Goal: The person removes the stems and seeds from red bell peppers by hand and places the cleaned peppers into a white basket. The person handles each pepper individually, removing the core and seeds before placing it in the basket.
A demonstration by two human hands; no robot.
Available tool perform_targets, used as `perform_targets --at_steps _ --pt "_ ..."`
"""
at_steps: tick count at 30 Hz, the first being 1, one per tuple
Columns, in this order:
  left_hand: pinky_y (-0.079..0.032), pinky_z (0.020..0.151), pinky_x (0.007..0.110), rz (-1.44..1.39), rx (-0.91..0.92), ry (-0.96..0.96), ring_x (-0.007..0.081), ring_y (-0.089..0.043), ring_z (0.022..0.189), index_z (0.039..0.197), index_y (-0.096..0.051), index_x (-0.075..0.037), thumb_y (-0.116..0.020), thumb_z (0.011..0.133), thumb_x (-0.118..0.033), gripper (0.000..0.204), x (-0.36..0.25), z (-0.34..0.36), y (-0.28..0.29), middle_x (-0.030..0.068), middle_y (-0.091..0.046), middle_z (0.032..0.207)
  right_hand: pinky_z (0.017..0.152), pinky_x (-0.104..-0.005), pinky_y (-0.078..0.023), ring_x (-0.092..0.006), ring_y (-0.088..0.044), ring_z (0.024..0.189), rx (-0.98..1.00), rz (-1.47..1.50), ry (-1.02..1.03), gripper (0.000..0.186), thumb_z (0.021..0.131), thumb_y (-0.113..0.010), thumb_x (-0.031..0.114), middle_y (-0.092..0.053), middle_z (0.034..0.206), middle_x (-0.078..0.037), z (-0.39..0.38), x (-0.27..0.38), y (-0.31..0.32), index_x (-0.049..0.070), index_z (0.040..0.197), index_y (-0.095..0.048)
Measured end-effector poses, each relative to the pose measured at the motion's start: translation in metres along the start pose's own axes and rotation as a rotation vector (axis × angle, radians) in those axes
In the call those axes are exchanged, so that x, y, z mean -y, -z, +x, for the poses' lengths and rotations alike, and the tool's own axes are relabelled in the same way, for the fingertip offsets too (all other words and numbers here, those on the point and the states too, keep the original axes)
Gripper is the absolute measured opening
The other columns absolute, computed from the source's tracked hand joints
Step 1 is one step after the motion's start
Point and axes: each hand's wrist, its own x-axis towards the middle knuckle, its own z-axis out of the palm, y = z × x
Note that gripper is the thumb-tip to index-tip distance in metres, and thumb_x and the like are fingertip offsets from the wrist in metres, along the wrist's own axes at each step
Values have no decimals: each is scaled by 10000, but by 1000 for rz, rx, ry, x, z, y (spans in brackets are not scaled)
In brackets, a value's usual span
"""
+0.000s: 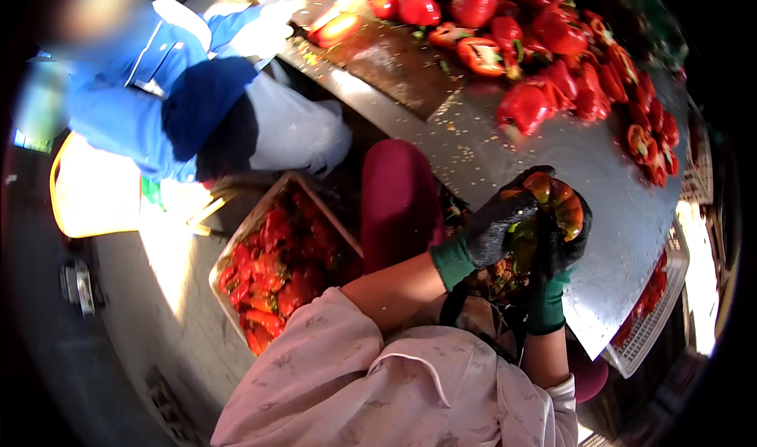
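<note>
A mottled red and green pepper (558, 202) is held between my two gloved hands over the near edge of the metal table (611, 265). My left hand (493, 230), in a black glove with a green cuff, is closed on its left side. My right hand (561, 246), gloved the same way, grips it from the right and below. Underneath them lie dark scraps of stems and trimmings (501, 281). Red peppers (528, 104), some cut into halves, are heaped on the table's far side, beside a brown board (398, 76) scattered with seeds.
A crate of red peppers (276, 277) stands at my left by my knee. A person in blue (130, 112) sits at the table's left beside a yellow chair (87, 190). Another white crate (654, 313) with red pieces is under the table's right edge.
</note>
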Motion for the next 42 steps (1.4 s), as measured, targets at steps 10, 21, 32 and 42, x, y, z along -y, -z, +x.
perform_targets --at_steps 10,21,32,42 --pt "-524 884 341 -428 -285 -451 183 -638 979 1223 -581 -79 -497 1000 -399 399 -50 -77 30 78 -649 1123 1114 -418 -349 -277 -469 1315 452 -131 72 586 936 -606 272 -504 1412 -162 -12 57 -118 -27 1414 -444" --pt "-571 593 387 -37 -378 -883 258 -680 737 1255 -549 -81 -457 995 -471 478 -205 -238 103 171 -671 988 1134 -511 -345 -317 -480 1329 572 564 -437 560 942 -535 266 -478 1445 -168 -14 46 -114 -6 1419 -429" --pt "-421 1054 425 2144 -1474 -223 329 -485 1318 1419 -479 -86 -634 890 -383 626 -260 -380 262 199 -501 1420 1107 -426 -407 -284 -539 1264 304 394 -529 396 1024 -468 206 -581 1326 -156 15 -14 -7 -14 1350 -513" --pt "-297 1139 507 2313 -1304 332 434 -267 1443 1474 -387 -96 -431 958 -550 689 -257 -353 277 254 -272 1561 1075 -411 -441 -276 -536 1253 180 300 -621 390 1030 -459 210 -572 1311 -143 -4 -27 -4 -21 1340 -510"
